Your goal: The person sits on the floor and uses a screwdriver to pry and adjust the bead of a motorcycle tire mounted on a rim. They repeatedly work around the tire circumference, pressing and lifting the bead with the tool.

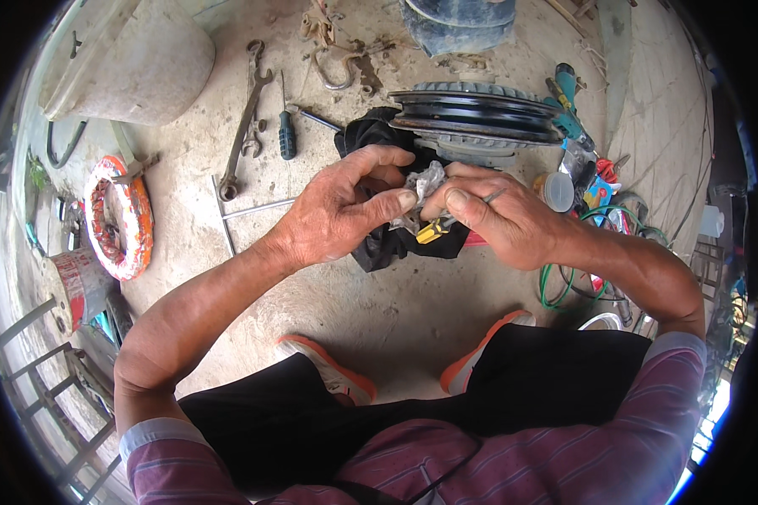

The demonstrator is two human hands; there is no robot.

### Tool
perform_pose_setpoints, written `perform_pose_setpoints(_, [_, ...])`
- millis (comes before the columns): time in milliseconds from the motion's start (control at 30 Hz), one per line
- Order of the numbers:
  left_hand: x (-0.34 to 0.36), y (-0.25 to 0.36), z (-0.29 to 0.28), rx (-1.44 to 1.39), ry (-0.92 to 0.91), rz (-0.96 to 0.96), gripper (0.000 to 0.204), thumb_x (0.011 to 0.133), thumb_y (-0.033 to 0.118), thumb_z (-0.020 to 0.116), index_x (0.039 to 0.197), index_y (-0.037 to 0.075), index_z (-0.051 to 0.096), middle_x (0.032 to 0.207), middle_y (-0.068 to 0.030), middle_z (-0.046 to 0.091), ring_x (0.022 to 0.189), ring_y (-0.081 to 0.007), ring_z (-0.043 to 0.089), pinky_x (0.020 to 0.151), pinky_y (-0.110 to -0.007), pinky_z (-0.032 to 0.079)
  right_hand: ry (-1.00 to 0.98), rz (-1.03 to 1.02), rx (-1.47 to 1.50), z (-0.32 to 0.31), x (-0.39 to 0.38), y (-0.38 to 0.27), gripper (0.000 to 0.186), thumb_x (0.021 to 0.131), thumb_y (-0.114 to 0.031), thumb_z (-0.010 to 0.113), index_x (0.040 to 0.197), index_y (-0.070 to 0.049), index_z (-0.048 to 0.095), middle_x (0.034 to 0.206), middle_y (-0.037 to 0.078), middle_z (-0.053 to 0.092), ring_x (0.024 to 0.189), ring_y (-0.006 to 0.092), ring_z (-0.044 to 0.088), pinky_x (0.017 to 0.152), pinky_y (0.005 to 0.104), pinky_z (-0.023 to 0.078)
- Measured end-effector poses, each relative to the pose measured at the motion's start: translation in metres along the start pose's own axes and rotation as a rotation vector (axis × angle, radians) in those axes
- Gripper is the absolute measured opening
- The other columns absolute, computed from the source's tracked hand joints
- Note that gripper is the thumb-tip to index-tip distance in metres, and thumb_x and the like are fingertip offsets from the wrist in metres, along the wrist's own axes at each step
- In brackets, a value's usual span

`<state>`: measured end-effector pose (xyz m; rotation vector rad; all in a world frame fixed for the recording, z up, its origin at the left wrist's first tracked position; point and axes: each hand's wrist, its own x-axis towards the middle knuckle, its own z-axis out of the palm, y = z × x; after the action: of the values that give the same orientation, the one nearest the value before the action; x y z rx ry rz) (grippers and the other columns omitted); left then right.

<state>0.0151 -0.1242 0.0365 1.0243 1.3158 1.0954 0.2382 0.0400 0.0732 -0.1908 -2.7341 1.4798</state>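
Note:
A crumpled greyish-white piece (427,180), perhaps cloth or paper, is between my two hands above a black cloth (370,248). My left hand (343,204) is curled, its thumb tip at the left edge of the crumpled piece. My right hand (507,215) pinches the piece from the right, thumb and index finger bent toward it. Just below the fingers shows a yellow-and-black handle (432,231); whether it is touched cannot be told. Beyond the hands, a black wheel rim (480,115) lies on its side with a grey toothed part beneath it.
To the left lie a large wrench (243,126), a dark-handled screwdriver (287,135) and a metal T-bar (257,209). A wrapped orange-and-white ring (145,220) and a pale bucket (139,63) stand farther left. At right are a teal tool (566,84), a jar (557,192) and green cord (547,295).

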Motion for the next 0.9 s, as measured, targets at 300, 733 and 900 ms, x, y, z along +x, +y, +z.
perform_pose_setpoints(300, [0.019,-0.012,-0.024,0.069,0.148,0.064,0.007,0.11,0.009,0.073,0.116,0.005,0.073,0.095,0.0034,0.072,0.088,-0.0051,0.062,0.081,-0.027,0.053,0.073,0.053,-0.082,-0.015,-0.006,-0.004,0.055,0.121,-0.037,0.036,0.126,0.001,0.076,0.115,0.014,0.072,0.112,0.0303,0.068,0.101,0.0434,0.054])
perform_pose_setpoints(733, [0.022,0.008,-0.012,0.044,0.034,0.097,0.012,0.108,0.009,0.075,0.119,0.006,0.073,0.103,0.0043,0.075,0.095,-0.005,0.064,0.084,-0.027,0.053,0.072,0.02,-0.118,-0.018,0.008,-0.013,0.054,0.117,-0.041,0.045,0.126,0.0,0.078,0.134,0.017,0.065,0.117,0.0312,0.068,0.104,0.0455,0.053])
perform_pose_setpoints(900, [0.012,0.025,-0.001,0.533,0.347,0.475,0.022,0.102,0.013,0.083,0.118,0.004,0.071,0.105,-0.0037,0.073,0.093,-0.0127,0.068,0.083,-0.031,0.056,0.189,-0.057,-0.076,-0.016,0.009,-0.001,0.054,0.121,-0.039,0.039,0.13,0.001,0.074,0.121,0.013,0.063,0.106,0.0267,0.064,0.099,0.0425,0.05])
